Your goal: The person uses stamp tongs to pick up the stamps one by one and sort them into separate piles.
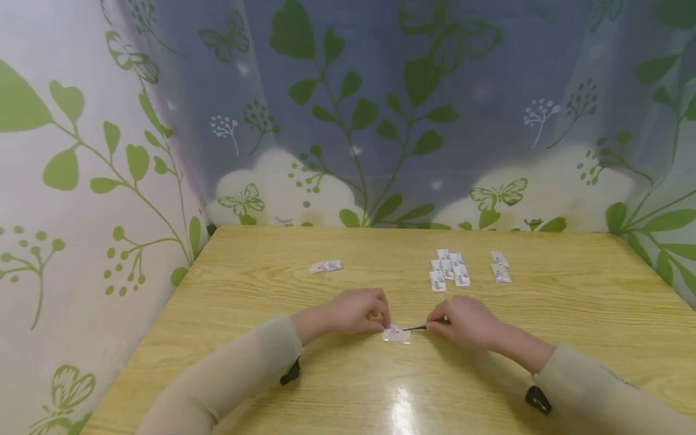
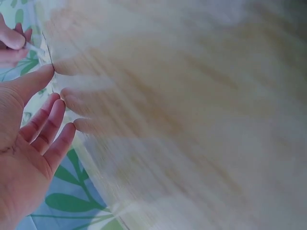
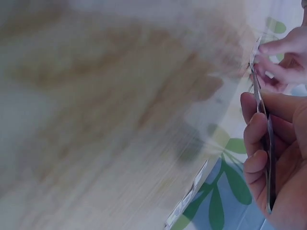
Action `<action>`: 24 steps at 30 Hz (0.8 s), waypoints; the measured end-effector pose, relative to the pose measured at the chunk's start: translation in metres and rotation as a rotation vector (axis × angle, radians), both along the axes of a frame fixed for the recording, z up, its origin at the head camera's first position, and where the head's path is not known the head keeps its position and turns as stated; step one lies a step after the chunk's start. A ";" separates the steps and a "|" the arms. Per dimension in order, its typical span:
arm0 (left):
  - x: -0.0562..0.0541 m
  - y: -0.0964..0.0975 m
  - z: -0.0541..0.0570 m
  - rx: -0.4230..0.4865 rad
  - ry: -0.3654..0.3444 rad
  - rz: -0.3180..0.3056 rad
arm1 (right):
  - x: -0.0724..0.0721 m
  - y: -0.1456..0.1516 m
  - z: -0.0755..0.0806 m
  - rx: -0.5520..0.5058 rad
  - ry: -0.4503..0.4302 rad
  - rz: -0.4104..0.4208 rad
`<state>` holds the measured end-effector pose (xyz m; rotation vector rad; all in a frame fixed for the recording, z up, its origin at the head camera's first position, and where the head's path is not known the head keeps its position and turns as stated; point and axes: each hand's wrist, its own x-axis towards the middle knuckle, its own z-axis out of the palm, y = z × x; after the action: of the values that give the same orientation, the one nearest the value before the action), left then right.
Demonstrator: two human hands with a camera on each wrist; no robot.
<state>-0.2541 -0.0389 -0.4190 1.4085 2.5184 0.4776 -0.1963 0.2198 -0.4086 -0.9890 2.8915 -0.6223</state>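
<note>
A small, flat, clear-edged packet [image 1: 397,334] with a purplish print lies on the wooden table between the hands. My left hand [image 1: 356,311] comes from the left and pinches the packet's left corner between thumb and forefinger; its other fingers [image 2: 56,151] rest on the table. My right hand [image 1: 464,323] grips slim metal tweezers [image 3: 268,148] between thumb and fingers. The tweezers' tip reaches the packet's upper right part in the head view. Both wrist views see the table from a low angle, so the packet shows only as a thin edge there.
Several similar printed packets [image 1: 447,267] lie in a cluster beyond the right hand, with two more packets [image 1: 501,275] to their right. Farther left is a short overlapping row of packets [image 1: 326,266]. A leaf-patterned curtain [image 1: 337,121] stands behind the table.
</note>
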 end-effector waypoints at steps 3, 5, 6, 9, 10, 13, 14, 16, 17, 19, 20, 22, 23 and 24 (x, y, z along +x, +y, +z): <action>0.001 0.000 0.001 -0.005 0.005 -0.002 | -0.006 0.000 -0.002 0.007 0.025 -0.007; 0.002 0.000 0.001 -0.001 0.007 -0.003 | -0.010 -0.002 -0.002 0.010 0.036 -0.003; 0.002 0.001 0.000 0.001 0.008 -0.002 | -0.012 -0.003 -0.002 0.010 0.035 -0.001; 0.002 0.002 0.000 0.010 0.002 0.006 | -0.017 -0.005 -0.001 0.018 0.047 0.021; 0.001 0.002 0.000 0.015 -0.005 0.011 | -0.019 -0.005 -0.001 0.021 0.052 0.033; 0.001 0.003 0.000 0.023 -0.018 0.019 | -0.023 -0.007 -0.001 0.025 0.077 0.067; 0.000 0.003 -0.001 0.026 -0.019 0.020 | -0.024 -0.008 -0.001 0.026 0.085 0.075; 0.000 0.003 0.000 0.026 -0.014 0.016 | -0.026 -0.009 -0.001 0.033 0.099 0.082; -0.001 0.003 0.000 0.023 -0.009 0.013 | -0.027 -0.010 0.000 0.036 0.101 0.083; -0.001 0.003 0.000 0.014 -0.002 0.010 | -0.027 -0.011 0.000 0.048 0.093 0.073; -0.001 0.003 0.000 0.008 0.002 0.010 | -0.027 -0.010 0.000 0.051 0.083 0.068; -0.001 0.003 0.000 0.001 0.005 0.012 | -0.025 -0.010 0.001 0.051 0.054 0.055; -0.002 0.003 0.000 -0.002 0.008 0.014 | -0.024 -0.009 0.001 0.046 0.042 0.050; -0.001 0.003 0.000 -0.003 0.009 0.018 | -0.022 -0.008 0.002 0.042 0.032 0.043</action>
<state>-0.2556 -0.0363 -0.4185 1.3914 2.5395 0.4720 -0.2188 0.2118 -0.4069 -1.0615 2.8892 -0.5456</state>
